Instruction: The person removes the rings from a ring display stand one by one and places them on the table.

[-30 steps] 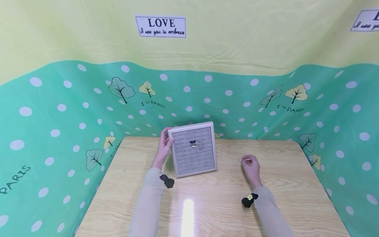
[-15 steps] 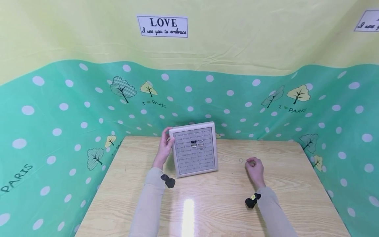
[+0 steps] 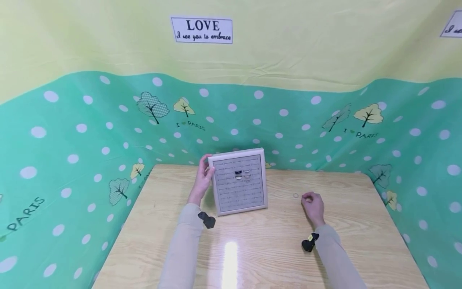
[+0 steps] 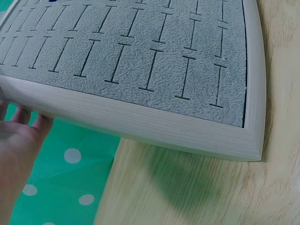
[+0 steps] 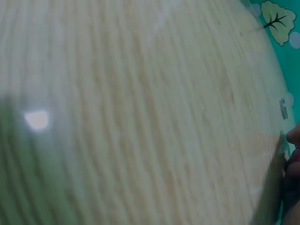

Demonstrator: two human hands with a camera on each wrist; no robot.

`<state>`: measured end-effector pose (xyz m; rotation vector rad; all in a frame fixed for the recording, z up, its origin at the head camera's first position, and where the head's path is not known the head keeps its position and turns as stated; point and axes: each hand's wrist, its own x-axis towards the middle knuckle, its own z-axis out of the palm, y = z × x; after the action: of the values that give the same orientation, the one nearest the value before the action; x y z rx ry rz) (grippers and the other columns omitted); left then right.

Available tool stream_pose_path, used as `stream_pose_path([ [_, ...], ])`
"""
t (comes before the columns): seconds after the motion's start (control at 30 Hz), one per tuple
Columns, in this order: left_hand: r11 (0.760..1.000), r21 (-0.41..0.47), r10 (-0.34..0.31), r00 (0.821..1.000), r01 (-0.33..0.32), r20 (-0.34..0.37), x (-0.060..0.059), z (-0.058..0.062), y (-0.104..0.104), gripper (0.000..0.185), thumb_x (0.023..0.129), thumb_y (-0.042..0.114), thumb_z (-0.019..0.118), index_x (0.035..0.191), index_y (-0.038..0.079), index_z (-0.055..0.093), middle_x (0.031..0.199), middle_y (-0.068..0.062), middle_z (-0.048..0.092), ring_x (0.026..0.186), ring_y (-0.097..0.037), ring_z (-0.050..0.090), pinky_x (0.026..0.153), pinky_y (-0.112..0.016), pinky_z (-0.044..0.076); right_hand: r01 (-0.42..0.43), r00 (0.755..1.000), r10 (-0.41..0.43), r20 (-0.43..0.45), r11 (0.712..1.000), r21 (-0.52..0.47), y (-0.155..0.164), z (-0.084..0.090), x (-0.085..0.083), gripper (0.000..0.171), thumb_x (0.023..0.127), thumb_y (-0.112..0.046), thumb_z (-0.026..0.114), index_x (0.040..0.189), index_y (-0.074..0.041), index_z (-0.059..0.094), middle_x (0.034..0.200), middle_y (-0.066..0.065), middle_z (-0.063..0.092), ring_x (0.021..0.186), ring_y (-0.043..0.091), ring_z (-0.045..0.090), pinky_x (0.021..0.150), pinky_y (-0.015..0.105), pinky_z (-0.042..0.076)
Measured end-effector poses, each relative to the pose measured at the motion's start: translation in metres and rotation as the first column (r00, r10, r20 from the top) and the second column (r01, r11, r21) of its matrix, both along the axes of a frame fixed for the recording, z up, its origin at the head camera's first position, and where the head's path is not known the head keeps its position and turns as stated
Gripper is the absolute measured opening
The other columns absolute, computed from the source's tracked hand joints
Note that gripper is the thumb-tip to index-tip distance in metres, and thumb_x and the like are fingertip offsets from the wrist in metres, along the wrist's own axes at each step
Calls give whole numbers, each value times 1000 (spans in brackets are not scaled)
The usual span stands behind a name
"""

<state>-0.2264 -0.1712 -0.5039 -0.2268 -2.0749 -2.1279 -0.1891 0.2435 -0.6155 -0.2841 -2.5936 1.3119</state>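
A ring display board [image 3: 265, 180] with a pale frame and grey slotted padding stands tilted on the table. My left hand [image 3: 202, 180] grips its upper left corner, thumb at the front edge; in the left wrist view the fingers [image 4: 43, 123] touch the frame's rim. A dark ring [image 3: 238, 172] and several light rings [image 3: 239, 178] sit in the upper slots. A thin loose ring [image 3: 296, 196] lies on the table to the right of the board. Just right of it, apart from it, is my right hand [image 3: 314, 208], fingers loosely bent with nothing visible in them. The right wrist view also shows this ring [image 5: 283, 108].
The wood-grain table [image 3: 267, 249] carries a bright light reflection near its front. A green dotted curtain [image 3: 281, 132] with a yellow upper part hangs behind and at both sides. Dark wrist cameras [image 3: 308, 244] are strapped to both sleeves.
My right hand has drawn back slightly to the right from the loose ring, which stays on the table. My left hand and the board hold still. The head view has shifted a little.
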Motion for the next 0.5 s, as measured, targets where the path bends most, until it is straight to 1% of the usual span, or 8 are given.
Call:
stream_pose_path([
  [0.1,1000,-2,-6,1000,6,-4,0,0,1,49,99,-4,43,143,12,32,128,-21,49,107,-35,56,91,-42,49,15,1000,-15,0,1000,20,1,-2,-1,11,85,-1,65,94,5,66,100,20,56,82,30,57,71,33,44],
  [0.3,1000,9,-5,1000,5,7,-1,0,2,49,99,-4,42,144,12,31,126,-21,49,104,-32,58,90,-40,49,7,1000,-7,-1,1000,25,3,-5,-3,15,87,-4,63,97,6,67,104,22,55,83,32,56,71,35,44],
  [0.5,999,27,-19,1000,19,18,-1,2,1,50,99,-3,44,146,9,30,130,-23,47,109,-34,54,94,-42,46,9,1000,-9,11,1000,19,4,-10,-4,15,87,-4,63,99,5,67,106,22,55,83,31,56,71,36,43],
])
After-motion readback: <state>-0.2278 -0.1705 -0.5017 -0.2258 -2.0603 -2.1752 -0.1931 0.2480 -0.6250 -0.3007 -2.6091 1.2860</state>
